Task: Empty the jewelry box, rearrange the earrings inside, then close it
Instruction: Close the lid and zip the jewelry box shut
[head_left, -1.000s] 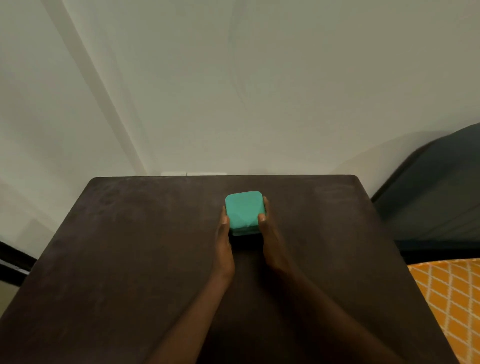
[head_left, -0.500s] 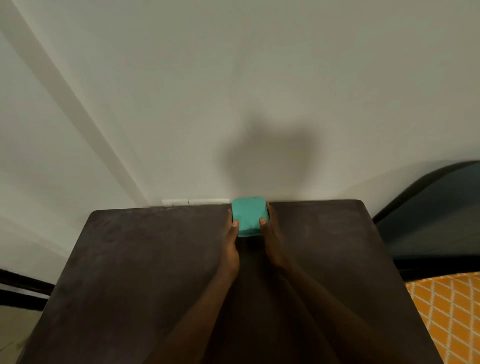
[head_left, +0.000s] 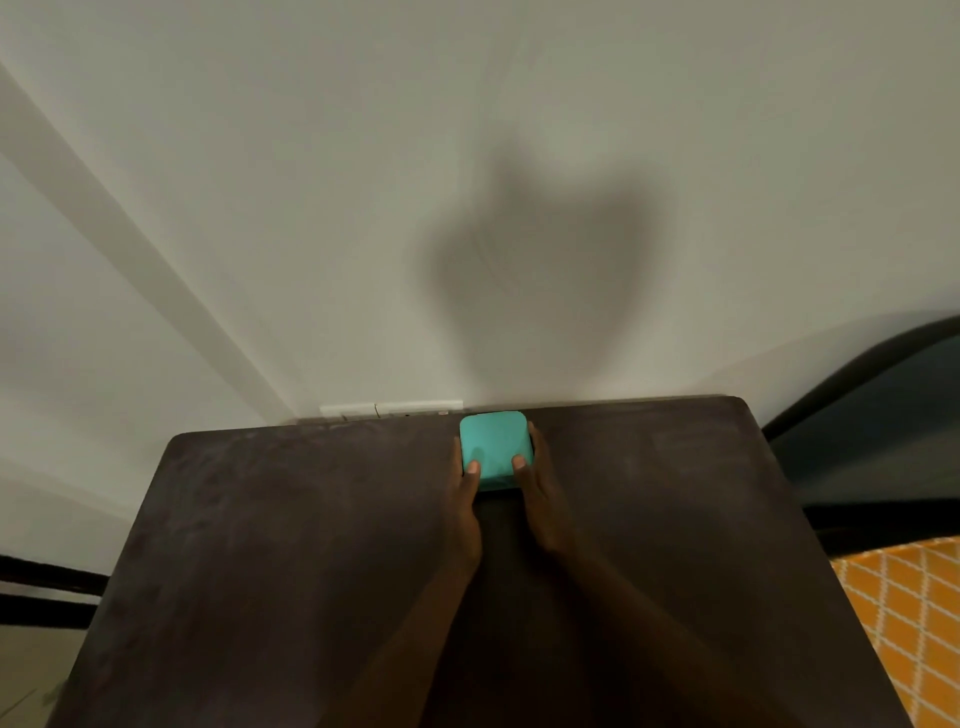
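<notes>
Head view: your 2 hands hold a teal jewelry box (head_left: 494, 447) that sits at the far edge of a dark table (head_left: 291, 545), roughly midway along that edge and just in front of the pale wall (head_left: 363, 182). Your left hand (head_left: 464, 514) grips the box's left side, its thumb lying on the near left part of the lid; your right hand (head_left: 540, 504) grips the right side, its thumb on the near right part of the lid, with the fingers running along the right wall. Both hands are therefore closed around the box, 1 on each flank, and the lid is shut. The box is a rounded near-square, so no long axis can be read; its sides run square to the table edges, and you cannot tell from this view which side carries the hinge or the opening. Behind the box there is no table surface left before the wall, where a white socket strip (head_left: 389, 409) shows just left of it. To the left and right of the box the tabletop lies bare out to both side edges, and the broad near part of the table is crossed only by your 2 forearms. Beyond the right edge stand a dark curved chair back (head_left: 872, 405) and an orange patterned fabric (head_left: 914, 623), both well apart from the box.
</notes>
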